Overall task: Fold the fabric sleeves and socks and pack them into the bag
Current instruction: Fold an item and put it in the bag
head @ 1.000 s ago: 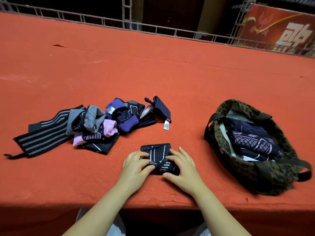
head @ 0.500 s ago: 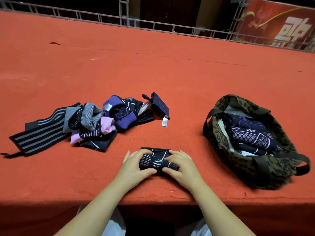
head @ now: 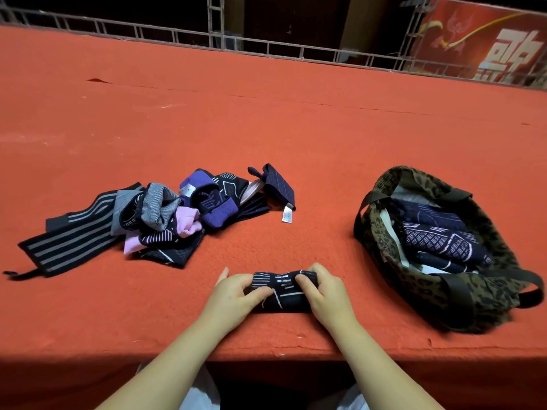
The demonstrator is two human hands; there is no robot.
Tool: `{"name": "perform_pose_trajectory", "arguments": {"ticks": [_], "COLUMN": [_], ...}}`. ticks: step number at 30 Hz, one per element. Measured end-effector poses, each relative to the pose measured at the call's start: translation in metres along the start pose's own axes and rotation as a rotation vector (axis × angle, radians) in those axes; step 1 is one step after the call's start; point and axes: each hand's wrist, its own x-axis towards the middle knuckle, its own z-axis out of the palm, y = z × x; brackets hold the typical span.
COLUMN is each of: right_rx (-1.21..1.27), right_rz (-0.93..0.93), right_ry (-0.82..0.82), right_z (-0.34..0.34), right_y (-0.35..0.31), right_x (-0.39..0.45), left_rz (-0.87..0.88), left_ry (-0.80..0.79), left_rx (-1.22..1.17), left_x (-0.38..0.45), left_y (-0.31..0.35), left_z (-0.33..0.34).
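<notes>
A black sock with white line pattern lies rolled into a short bundle near the table's front edge. My left hand grips its left end and my right hand grips its right end, fingers curled over the top. To the left, a pile of unfolded socks and sleeves mixes black, grey, purple and pink pieces. A navy piece with a white tag lies at the pile's right. On the right, an open leopard-print bag holds several folded dark pieces.
The red felt table stretches far back to a metal truss rail. A red banner hangs at the back right. The front edge runs just under my wrists. Black bag straps lie over the bag's near side.
The sock has gone from a flat folded square to a tight roll. Both hands have curled further round it and drawn it slightly nearer the table edge.
</notes>
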Motion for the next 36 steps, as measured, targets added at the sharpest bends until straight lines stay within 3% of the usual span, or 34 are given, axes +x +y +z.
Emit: {"name": "perform_pose_trajectory", "arguments": {"ticks": [4,6,9,12,17,21,25,29,32,36], "right_rx": [-0.03,-0.14,-0.286,-0.442,-0.37,-0.22,0.254,0.464,0.406,0.046], "right_rz": [0.173,0.209,0.203,0.183,0.159,0.156,0.15,0.068,-0.027,-0.158], "right_ry": [0.096,0.091,0.096,-0.01,-0.223,-0.212,-0.04,0.203,0.312,0.431], "right_z": [0.009,0.012,0.012,0.016,0.01,0.007,-0.004,-0.028,-0.061,-0.111], "right_y": [-0.005,-0.007,-0.003,-0.003,-0.001,-0.004,-0.014,-0.024,-0.024,-0.014], "right_x": [0.009,0.012,0.017,0.021,0.016,0.005,-0.017,-0.024,-0.017,-0.007], "left_rz": [-0.066,-0.044,-0.021,-0.101,-0.166,-0.175,-0.141,-0.126,-0.112,-0.063], "left_ry": [0.119,0.156,0.145,0.074,-0.035,-0.111,-0.194,-0.191,-0.11,-0.089], "left_rx": [-0.041,0.054,0.264,0.404,0.634,0.657,0.423,-0.178,-0.41,-0.553], "left_x": [0.004,0.004,0.004,0.005,0.006,0.009,0.009,0.014,0.034,0.061], "left_y": [-0.007,-0.005,-0.002,0.0,0.005,0.007,0.017,0.054,0.081,0.129], "left_z": [0.003,0.004,0.005,0.008,0.011,0.009,0.008,0.014,0.029,0.055]}}
